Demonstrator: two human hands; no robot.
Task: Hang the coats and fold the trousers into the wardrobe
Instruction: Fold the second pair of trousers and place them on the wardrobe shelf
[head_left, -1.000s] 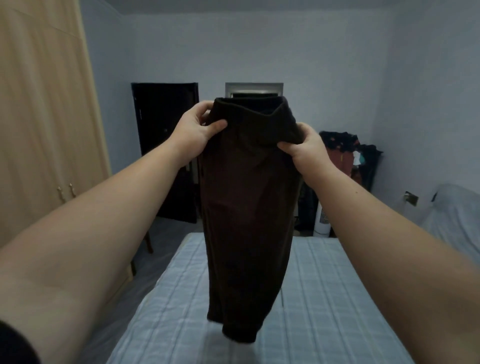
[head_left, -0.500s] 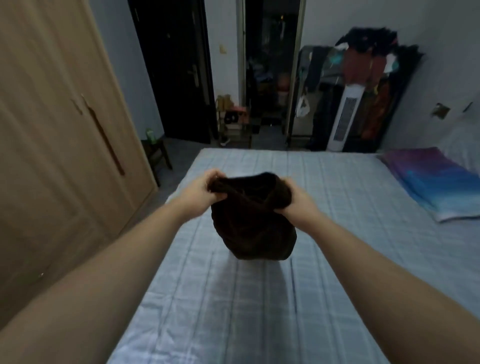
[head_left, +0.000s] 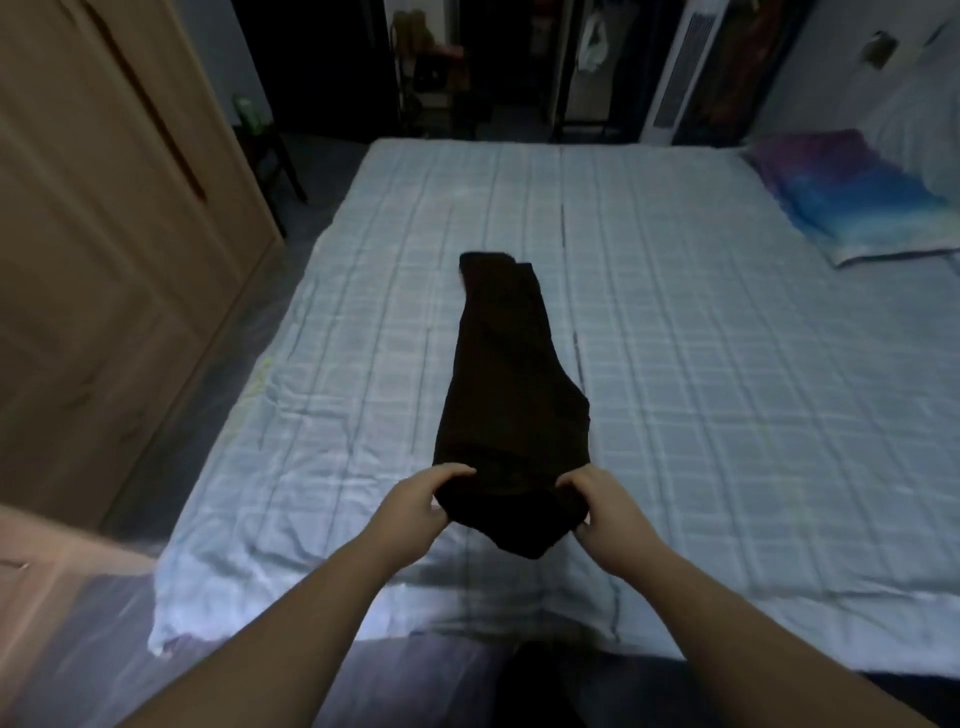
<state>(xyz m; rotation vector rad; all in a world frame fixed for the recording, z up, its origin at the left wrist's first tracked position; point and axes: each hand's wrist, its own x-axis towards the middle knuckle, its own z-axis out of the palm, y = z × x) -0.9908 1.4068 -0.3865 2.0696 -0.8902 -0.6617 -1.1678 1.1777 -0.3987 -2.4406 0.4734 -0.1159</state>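
Trousers (head_left: 511, 384) were the item being handled; they lay on the bed (head_left: 701, 364), lengthwise along its middle, with the leg ends pointing toward the far edge and the waist end nearest the person.

The bed was the largest surface in view. It carried a pale blue checked cover, wrinkled toward the near left corner, and filled most of the frame. A wardrobe (head_left: 93, 234) of light wood stood along the left side of the room, its doors closed, separated from the bed by a strip of grey floor (head_left: 218, 415). A dark doorway (head_left: 322, 57) lay beyond the far edge of the bed, with a white upright appliance (head_left: 675, 67) to its right. A folded blanket (head_left: 852, 197) in purple and blue rested on the far right part of the bed, well apart from the trousers.

The trousers were very dark, close to black-brown, with both legs laid one over the other so that the garment formed a single long strip. The strip was narrow at the leg ends and widened toward the waist. The waist end was lifted slightly off the cover and bunched.

The left hand (head_left: 415, 506) gripped the left side of the waistband, fingers curled over the cloth. The right hand (head_left: 605, 506) gripped the right side likewise.
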